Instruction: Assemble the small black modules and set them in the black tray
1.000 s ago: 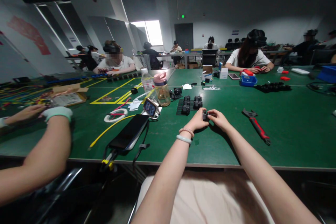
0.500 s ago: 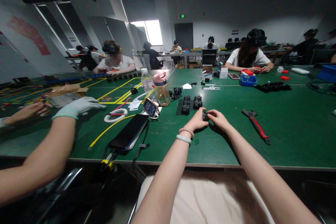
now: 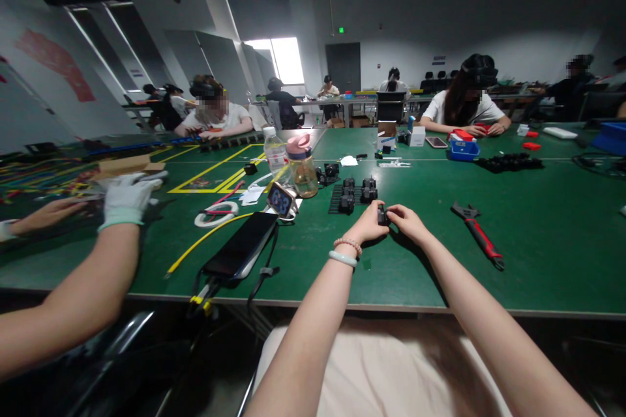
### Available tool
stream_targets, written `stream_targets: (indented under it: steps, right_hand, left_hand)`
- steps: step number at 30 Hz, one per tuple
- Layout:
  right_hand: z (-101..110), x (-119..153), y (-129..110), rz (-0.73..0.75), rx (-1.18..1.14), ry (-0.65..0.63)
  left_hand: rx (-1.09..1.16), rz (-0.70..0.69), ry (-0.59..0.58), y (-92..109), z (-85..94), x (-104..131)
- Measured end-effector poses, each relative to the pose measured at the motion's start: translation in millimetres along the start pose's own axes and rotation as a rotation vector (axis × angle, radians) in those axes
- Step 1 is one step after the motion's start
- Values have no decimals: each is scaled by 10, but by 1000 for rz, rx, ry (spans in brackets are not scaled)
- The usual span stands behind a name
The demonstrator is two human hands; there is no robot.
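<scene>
A small black blocky part [image 3: 382,215] is gripped in my left hand [image 3: 368,225], low over the green table. My right hand [image 3: 408,221] meets it from the right, its thumb and fingertips pinched at the part's side; the exact contact is too small to make out. Just beyond my left hand, several similar black blocky parts [image 3: 347,201] stand in a group, with thin dark rods or strips sticking out to the left. To the right of my right hand lies an adjustable wrench [image 3: 476,234] with red and black handles.
Left of my arms are a phone [image 3: 240,246] with a cord, a yellow tube [image 3: 203,242], a small lit clock display [image 3: 281,201], a pink-lidded bottle [image 3: 303,169] and a clear bottle [image 3: 275,153]. A co-worker's gloved hand [image 3: 128,199] works at far left. A blue bin [image 3: 463,150] stands farther back.
The co-worker's gloved hand at the left has drawn back left toward the cardboard box. My own hands and the black part stay in practically the same place.
</scene>
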State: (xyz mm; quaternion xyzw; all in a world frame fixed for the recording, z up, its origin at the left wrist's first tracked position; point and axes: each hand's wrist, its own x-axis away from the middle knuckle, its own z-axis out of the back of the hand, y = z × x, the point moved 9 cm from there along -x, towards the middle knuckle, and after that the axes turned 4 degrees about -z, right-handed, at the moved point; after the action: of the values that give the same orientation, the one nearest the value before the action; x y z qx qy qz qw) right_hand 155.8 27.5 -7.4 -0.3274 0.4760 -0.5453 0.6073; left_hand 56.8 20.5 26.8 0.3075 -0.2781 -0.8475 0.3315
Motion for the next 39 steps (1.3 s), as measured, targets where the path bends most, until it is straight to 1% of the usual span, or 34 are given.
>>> stream_targets:
  steps: [4,11,15,18,23,39]
  right_hand:
    - [2,-1,7,-3,-6,4]
    - [-2,-9,16,-1,-4,-1]
    - [-11,-6,-6,27,-11,-1]
    - [-6,1,-38,48,-32,8]
    - [-12,18,-65,36,-54,-7]
    - [-2,30,-94,55,-18,-6]
  left_hand:
    - [9,13,1,-2,3,2]
    - [-5,-9,0,-16,-5,-8]
    - [-13,-17,-3,-22,-16,-13]
    - [0,-4,-4,-18,-20,-11]
    - [10,19,-4,-3,-14,0]
    - [-31,-39,-9,7,-15,-8]
